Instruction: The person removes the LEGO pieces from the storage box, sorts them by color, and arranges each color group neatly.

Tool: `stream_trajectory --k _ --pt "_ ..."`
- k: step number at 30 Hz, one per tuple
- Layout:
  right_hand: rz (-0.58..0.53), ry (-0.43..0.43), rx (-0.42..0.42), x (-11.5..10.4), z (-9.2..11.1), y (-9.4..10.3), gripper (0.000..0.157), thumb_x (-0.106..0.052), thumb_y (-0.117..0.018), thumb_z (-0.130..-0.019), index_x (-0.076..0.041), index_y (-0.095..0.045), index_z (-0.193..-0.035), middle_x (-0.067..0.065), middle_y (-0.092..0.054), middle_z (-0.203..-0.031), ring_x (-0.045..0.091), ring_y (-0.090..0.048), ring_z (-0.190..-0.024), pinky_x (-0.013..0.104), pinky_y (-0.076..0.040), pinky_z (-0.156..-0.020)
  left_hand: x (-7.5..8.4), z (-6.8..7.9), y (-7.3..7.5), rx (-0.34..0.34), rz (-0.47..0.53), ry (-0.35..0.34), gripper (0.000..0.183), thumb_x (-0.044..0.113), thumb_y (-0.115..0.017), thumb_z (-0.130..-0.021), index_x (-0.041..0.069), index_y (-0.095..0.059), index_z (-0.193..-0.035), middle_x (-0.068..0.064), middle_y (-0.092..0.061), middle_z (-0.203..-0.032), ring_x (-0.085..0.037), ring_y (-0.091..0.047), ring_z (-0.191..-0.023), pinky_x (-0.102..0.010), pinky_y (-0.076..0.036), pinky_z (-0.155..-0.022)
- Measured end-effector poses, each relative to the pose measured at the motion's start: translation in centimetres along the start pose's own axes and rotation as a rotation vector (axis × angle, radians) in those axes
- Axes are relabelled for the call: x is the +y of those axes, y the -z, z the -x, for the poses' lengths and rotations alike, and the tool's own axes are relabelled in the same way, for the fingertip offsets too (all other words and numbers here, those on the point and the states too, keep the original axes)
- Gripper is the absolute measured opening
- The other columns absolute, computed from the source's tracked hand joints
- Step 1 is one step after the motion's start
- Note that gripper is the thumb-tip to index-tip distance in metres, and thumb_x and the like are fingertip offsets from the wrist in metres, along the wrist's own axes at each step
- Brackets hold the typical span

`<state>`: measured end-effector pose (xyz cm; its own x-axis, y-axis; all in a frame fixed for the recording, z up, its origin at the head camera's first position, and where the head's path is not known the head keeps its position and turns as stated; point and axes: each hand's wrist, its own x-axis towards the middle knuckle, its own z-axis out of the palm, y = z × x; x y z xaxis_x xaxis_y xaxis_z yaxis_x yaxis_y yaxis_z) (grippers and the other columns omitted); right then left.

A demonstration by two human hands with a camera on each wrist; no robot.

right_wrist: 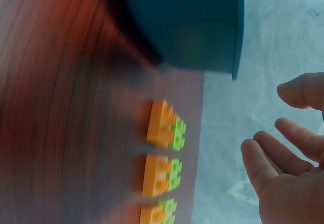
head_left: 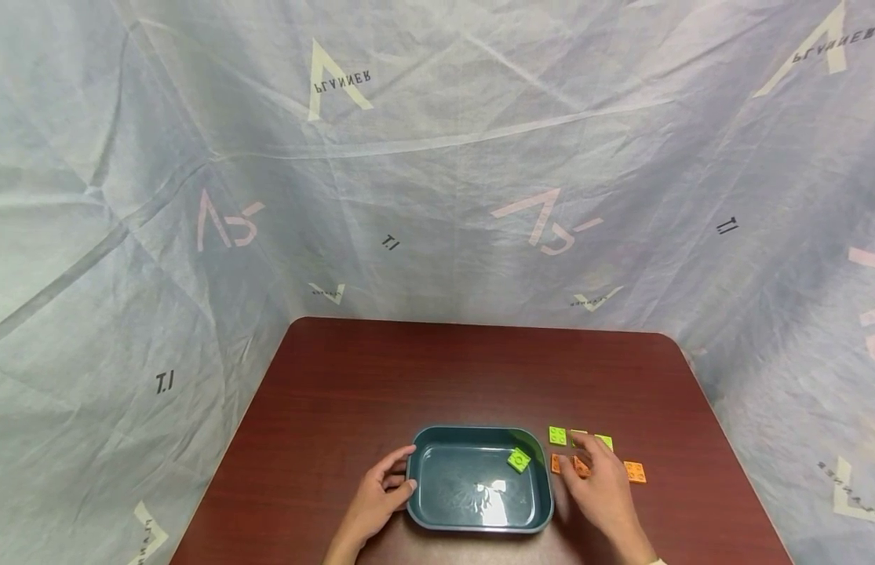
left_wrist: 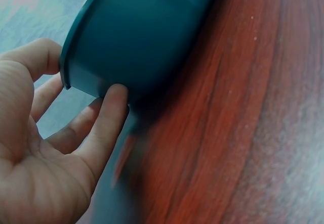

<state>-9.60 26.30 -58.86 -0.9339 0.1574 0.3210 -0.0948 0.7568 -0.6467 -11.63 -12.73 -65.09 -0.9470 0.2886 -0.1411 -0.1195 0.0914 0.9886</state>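
Note:
A dark teal tray point(head_left: 479, 519) stands on the table, with a green toy building block point(head_left: 519, 460) inside near its right end. My left hand point(head_left: 378, 492) is at the tray's left side; in the left wrist view its fingertips point(left_wrist: 116, 91) touch the rim and outer wall. My right hand point(head_left: 601, 482) hovers just right of the tray over two rows of blocks, its fingers spread and nothing between them in the right wrist view. Green blocks point(head_left: 557, 435) make the far row and orange blocks point(head_left: 635, 472) the near row. My right fingers partly cover some.
The reddish-brown wooden table point(head_left: 380, 369) has rounded far corners. Grey printed sheeting point(head_left: 437, 204) hangs behind it and along both sides. Orange blocks point(right_wrist: 156, 175) stand just beyond the tray's outer wall in the right wrist view, with green ones behind them.

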Motion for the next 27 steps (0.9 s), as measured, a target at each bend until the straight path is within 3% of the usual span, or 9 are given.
stream_trajectory --k 6,14,21,27 --pt "-0.046 -0.021 -0.036 -1.8 0.1 -1.3 0.043 -0.005 -0.086 -0.085 -0.005 -0.072 -0.126 0.014 -0.073 -0.119 0.037 -0.077 -0.102 0.049 -0.063 -0.085 -0.1 0.1 0.1 -0.001 0.0 -0.004 0.059 0.011 -0.074 -0.099 0.014 -0.054 -0.155 -0.029 -0.062 -0.135 -0.026 -0.071 -0.107 -0.031 -0.064 -0.075" --pt "-0.039 0.02 -0.031 -3.6 0.2 -2.8 0.044 -0.005 -0.089 -0.081 -0.004 -0.074 -0.122 0.012 -0.074 -0.114 0.032 -0.077 -0.101 0.048 -0.064 -0.083 -0.1 0.0 0.1 -0.003 -0.007 0.001 0.059 0.013 -0.075 -0.099 0.015 -0.054 -0.155 -0.029 -0.062 -0.135 -0.028 -0.071 -0.109 -0.03 -0.064 -0.075" --pt "-0.016 -0.027 -0.074 -4.5 0.5 -4.0 0.045 -0.007 -0.089 -0.082 -0.004 -0.074 -0.124 0.013 -0.074 -0.121 0.031 -0.074 -0.109 0.051 -0.061 -0.089 0.1 0.0 0.1 -0.008 0.0 -0.015 0.06 0.012 -0.073 -0.099 0.013 -0.053 -0.155 -0.029 -0.062 -0.135 -0.029 -0.071 -0.11 -0.031 -0.064 -0.075" --pt "0.001 -0.04 -0.088 -5.1 0.8 -5.2 0.045 -0.01 -0.089 -0.083 -0.004 -0.074 -0.125 0.014 -0.075 -0.118 0.031 -0.073 -0.102 0.051 -0.058 -0.087 0.0 0.1 0.1 -0.015 -0.004 -0.005 0.06 0.013 -0.074 -0.099 0.014 -0.053 -0.155 -0.029 -0.062 -0.136 -0.029 -0.071 -0.11 -0.03 -0.064 -0.074"
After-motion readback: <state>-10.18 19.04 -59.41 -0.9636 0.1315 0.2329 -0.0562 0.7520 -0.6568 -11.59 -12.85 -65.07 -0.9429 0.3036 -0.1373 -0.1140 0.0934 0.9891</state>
